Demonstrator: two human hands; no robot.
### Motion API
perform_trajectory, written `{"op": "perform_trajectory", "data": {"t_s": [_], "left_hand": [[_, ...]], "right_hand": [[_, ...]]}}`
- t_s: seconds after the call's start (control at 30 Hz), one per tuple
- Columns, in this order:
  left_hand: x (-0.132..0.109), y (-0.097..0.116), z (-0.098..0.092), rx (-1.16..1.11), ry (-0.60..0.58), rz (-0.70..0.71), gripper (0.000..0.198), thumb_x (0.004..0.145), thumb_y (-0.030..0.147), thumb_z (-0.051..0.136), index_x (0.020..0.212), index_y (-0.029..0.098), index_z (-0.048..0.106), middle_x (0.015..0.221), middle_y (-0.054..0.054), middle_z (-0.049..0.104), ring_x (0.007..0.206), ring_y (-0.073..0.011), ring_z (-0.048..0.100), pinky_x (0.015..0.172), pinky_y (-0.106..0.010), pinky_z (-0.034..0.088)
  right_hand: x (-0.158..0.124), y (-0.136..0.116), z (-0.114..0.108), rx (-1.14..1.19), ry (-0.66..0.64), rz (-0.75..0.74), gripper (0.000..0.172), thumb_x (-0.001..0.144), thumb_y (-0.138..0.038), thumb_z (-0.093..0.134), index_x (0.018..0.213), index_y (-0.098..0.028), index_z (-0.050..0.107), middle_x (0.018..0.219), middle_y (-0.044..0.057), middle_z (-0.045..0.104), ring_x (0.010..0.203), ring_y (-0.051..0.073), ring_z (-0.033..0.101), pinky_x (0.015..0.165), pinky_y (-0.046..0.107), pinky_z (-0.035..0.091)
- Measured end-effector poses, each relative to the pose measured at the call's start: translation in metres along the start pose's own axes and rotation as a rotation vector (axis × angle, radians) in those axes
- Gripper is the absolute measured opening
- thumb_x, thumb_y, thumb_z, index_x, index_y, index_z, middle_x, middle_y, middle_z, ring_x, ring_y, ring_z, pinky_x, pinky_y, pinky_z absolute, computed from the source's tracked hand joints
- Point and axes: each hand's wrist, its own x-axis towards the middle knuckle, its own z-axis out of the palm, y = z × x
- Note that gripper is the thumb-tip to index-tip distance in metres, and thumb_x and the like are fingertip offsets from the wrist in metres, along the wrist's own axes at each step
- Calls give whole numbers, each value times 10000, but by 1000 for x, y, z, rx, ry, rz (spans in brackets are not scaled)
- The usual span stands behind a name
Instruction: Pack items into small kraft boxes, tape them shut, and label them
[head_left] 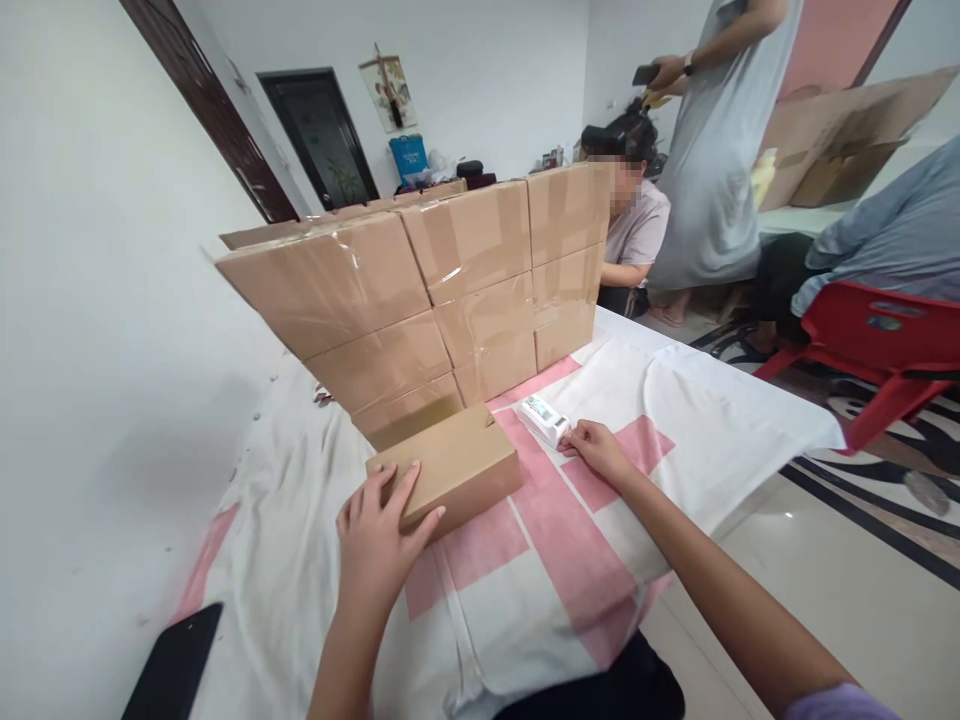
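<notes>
A closed brown cardboard box point(450, 465) lies on the cloth-covered table in front of me. My left hand point(382, 525) grips its near left end, fingers spread on top and thumb against the front side. To the right of the box is a small white device point(541, 418) with a greyish panel on top; its exact kind is unclear. My right hand point(596, 450) is at the device's near end, thumb and fingers pinched together. What lies between those fingertips is too small to make out.
Behind the box stands a wall of taped cardboard boxes point(480, 290). A white and pink cloth point(570, 540) covers the table. A black phone-like object point(176, 660) lies at lower left. Several people are beyond the table, near a red chair point(885, 340).
</notes>
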Motion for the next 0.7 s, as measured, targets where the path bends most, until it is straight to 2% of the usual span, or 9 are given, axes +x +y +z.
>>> {"op": "perform_trajectory", "data": {"t_s": [0.13, 0.2, 0.27, 0.33, 0.4, 0.47, 0.53, 0.63, 0.7], "left_hand": [[1, 7, -4, -64, 0, 10, 544, 907, 482, 632, 1401, 258, 598, 1319, -127, 575, 1231, -308, 531, 1045, -471, 453], [0, 21, -7, -52, 4, -27, 544, 922, 481, 605, 1413, 245, 591, 1314, -133, 574, 1184, -305, 524, 1005, -448, 486], [-2, 43, -12, 14, -13, -139, 542, 951, 483, 549, 1437, 244, 569, 1289, -145, 582, 1123, -312, 522, 900, -429, 523], [-3, 61, -20, 80, -45, -249, 566, 968, 486, 499, 1457, 206, 547, 1200, -168, 596, 1075, -329, 520, 781, -407, 526], [-3, 66, -28, 81, -89, -235, 574, 975, 465, 478, 1461, 165, 539, 1152, -183, 602, 1065, -336, 518, 771, -415, 515], [-3, 53, -35, 33, -130, -129, 538, 962, 463, 509, 1436, 214, 570, 1248, -173, 596, 1157, -345, 503, 891, -465, 496], [-1, 28, -38, -51, -167, -17, 503, 934, 488, 565, 1407, 317, 593, 1444, -122, 519, 1319, -364, 426, 1047, -537, 412], [-1, -1, -36, -174, -204, 49, 554, 893, 529, 620, 1424, 385, 561, 1577, -68, 396, 1406, -366, 344, 1116, -548, 348], [-3, 0, -35, -198, -201, 33, 616, 864, 588, 638, 1441, 395, 542, 1562, -72, 404, 1349, -357, 386, 1081, -522, 382]], "right_hand": [[-9, -5, 6, -13, 51, -1, 448, 748, -457, 798, 636, -228, 429, 747, 66, 701, 759, 202, 702, 594, 263, 559], [-18, -12, 13, 4, 56, -1, 432, 766, -502, 762, 669, -219, 450, 848, 92, 708, 729, 195, 694, 522, 249, 514], [-30, -23, 23, 22, 37, -11, 395, 784, -510, 726, 712, -207, 483, 913, 95, 695, 711, 181, 685, 494, 236, 471], [-43, -41, 36, 31, -7, -37, 340, 793, -473, 707, 747, -200, 510, 840, 61, 670, 679, 157, 654, 504, 223, 432], [-55, -63, 52, 24, -92, -74, 271, 796, -414, 685, 772, -200, 521, 685, 6, 614, 598, 125, 577, 512, 217, 381], [-64, -87, 66, 14, -218, -107, 221, 785, -377, 662, 792, -202, 527, 563, -41, 538, 511, 101, 473, 499, 220, 314], [-69, -109, 78, 9, -351, -129, 216, 763, -372, 657, 801, -202, 530, 511, -71, 481, 467, 88, 413, 485, 224, 257], [-72, -132, 92, 1, -509, -126, 257, 749, -395, 678, 795, -197, 520, 594, -54, 563, 436, 64, 397, 464, 227, 222], [-70, -141, 100, -37, -590, -111, 272, 760, -396, 683, 791, -195, 501, 683, -24, 639, 422, 51, 396, 448, 227, 220]]}}
